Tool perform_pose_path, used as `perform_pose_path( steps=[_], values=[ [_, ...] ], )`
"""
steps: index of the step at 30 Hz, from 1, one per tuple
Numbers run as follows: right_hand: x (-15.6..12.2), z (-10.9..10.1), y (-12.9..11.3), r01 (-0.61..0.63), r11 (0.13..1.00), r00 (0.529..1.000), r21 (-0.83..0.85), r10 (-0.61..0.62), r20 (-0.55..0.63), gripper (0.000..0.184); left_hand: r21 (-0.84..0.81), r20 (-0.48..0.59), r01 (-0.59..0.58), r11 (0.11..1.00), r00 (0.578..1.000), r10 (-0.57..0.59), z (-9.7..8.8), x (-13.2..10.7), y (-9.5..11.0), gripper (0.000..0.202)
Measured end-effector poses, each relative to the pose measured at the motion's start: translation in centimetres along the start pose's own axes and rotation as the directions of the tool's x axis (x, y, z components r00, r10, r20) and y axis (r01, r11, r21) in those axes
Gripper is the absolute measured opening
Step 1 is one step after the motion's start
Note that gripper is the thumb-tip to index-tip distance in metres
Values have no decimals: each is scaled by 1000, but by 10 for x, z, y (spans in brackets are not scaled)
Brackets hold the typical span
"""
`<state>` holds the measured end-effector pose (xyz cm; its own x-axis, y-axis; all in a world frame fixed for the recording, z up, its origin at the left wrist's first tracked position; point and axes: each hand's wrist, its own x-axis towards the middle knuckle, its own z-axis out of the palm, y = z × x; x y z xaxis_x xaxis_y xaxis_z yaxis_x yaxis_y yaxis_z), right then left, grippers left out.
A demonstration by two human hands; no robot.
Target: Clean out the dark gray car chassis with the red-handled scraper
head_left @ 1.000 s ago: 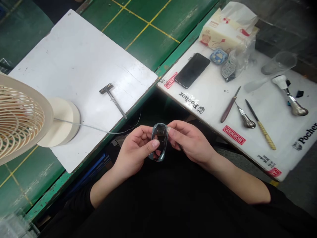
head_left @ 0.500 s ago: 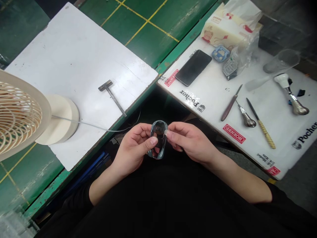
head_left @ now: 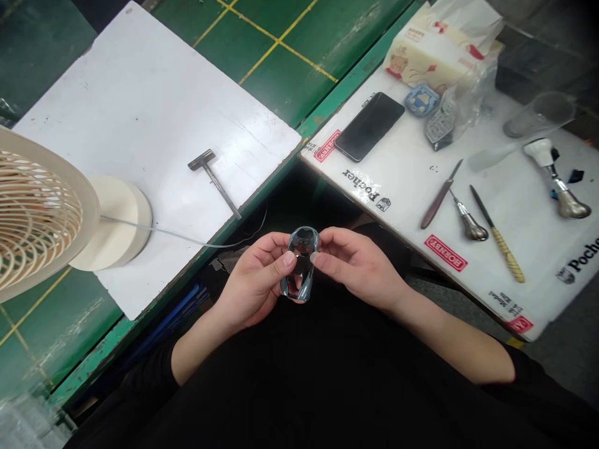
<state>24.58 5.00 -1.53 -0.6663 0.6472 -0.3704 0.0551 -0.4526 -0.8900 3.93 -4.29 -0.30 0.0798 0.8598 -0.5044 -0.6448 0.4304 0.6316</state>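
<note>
Between my two hands is a small, glossy blue-grey model car body (head_left: 306, 284), with dark see-through openings along its middle. My left hand (head_left: 255, 274) grips its left side, thumb on top and fingers curled beneath. On the other side, my right hand (head_left: 358, 265) pinches the edge with thumb and fingers. Both thumbs rest near the middle of the shell, almost opposite each other. The fingertips under it are mostly hidden. The car body is held in the air in front of my dark clothing, off both tables.
On the left, a white board (head_left: 154, 93) carries a fan (head_left: 42, 212) and a T-shaped metal tool (head_left: 218, 184). The right table holds a phone (head_left: 369, 126), a knife (head_left: 440, 196), an awl (head_left: 470, 224), a file (head_left: 498, 234), a tissue pack (head_left: 435, 47) and a clear cup (head_left: 538, 115).
The car body has tilted slightly in my hands, showing more of its lower end. My right thumb has shifted a little down along its edge. The whole view has moved slightly.
</note>
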Motion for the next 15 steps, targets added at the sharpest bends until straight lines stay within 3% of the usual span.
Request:
perform_pose_path(
  steps=[4, 8, 12, 15],
  values=[
    [0, 0, 0, 16, 1000, 1000, 5, -16, -9, 44, 50, 6, -25, 998, 1000, 24, -1, 0, 0, 28],
    [-1, -5, -3, 75, 996, 994, -47, -78, -72, 38, 298, 47, -133, 945, 991, 125, -2, -2, 2, 29],
    [-6, -9, -4, 270, 899, 941, -346, -322, -104, 22, 493, 21, -186, 850, 979, 203, -5, -4, 5, 48],
    [-10, -9, -4, 415, 773, 869, -480, -493, -43, 10, 504, 17, -228, 833, 967, 255, -7, -4, 4, 38]
  ],
)
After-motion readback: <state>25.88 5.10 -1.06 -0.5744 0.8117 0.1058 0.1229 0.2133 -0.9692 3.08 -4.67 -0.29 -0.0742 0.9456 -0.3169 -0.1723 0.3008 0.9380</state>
